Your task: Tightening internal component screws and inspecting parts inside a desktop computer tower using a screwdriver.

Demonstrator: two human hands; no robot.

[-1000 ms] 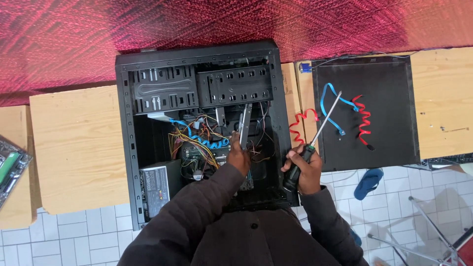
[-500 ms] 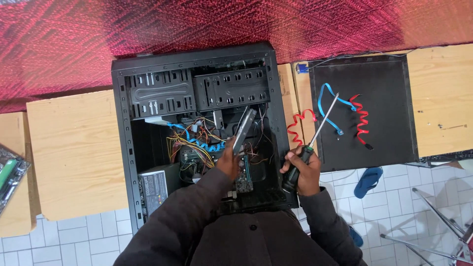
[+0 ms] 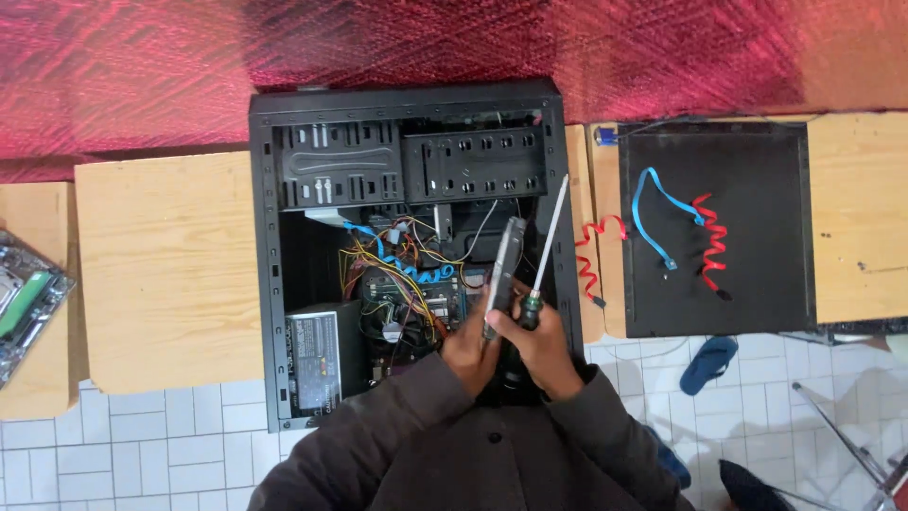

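An open black computer case (image 3: 267,246) lies flat on a wooden table, showing drive bays, tangled coloured wires (image 3: 397,260) and a power supply (image 3: 314,361). My left hand (image 3: 470,347) holds a flat grey hard drive (image 3: 503,270) on edge above the case's lower right part. My right hand (image 3: 547,345) touches the same drive and grips a screwdriver (image 3: 547,248) whose long shaft points up and away from me. The two hands are pressed together just in front of my dark sleeves.
The black side panel (image 3: 757,284) lies on the table at right with a blue cable (image 3: 651,216) and a red cable (image 3: 709,241) on it. Another red cable (image 3: 588,255) lies between case and panel. A circuit board (image 3: 24,298) sits far left. A blue sandal (image 3: 707,364) rests on the tiled floor.
The left hand lifted the hard drive out of the case's inside. The right hand moved left with the screwdriver and now meets the left hand at the drive.
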